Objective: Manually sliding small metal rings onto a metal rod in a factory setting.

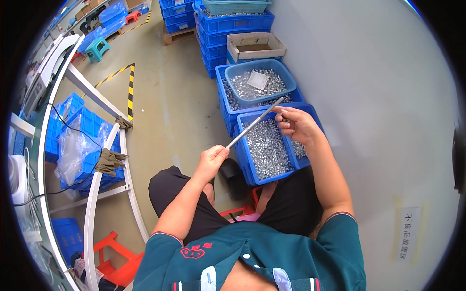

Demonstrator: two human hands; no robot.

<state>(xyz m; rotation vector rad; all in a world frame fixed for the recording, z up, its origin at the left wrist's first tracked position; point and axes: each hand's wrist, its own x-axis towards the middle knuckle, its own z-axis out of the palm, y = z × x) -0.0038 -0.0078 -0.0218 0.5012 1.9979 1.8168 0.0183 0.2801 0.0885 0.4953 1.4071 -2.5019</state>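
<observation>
My left hand (212, 162) is closed round the lower end of a thin grey metal rod (253, 124), which slants up to the right. Close to the rod's far end is my right hand (297, 125), its fingers curled and thumb and forefinger near the tip. Something small and greyish shows between those fingers, too small to name. Beneath both, a divided blue crate (241, 145) is filled with small silvery metal parts (266, 153). Behind it, a light blue basin (294, 80) holds more such parts and a white square card (257, 80).
Stacked blue crates (213, 41) and a white-rimmed box (256, 47) stand farther back along the grey wall (369, 97). At left is a white metal frame (92, 213) with gloves (110, 161) on it, near a red stool (116, 259). Yellow-black tape (130, 92) marks the floor.
</observation>
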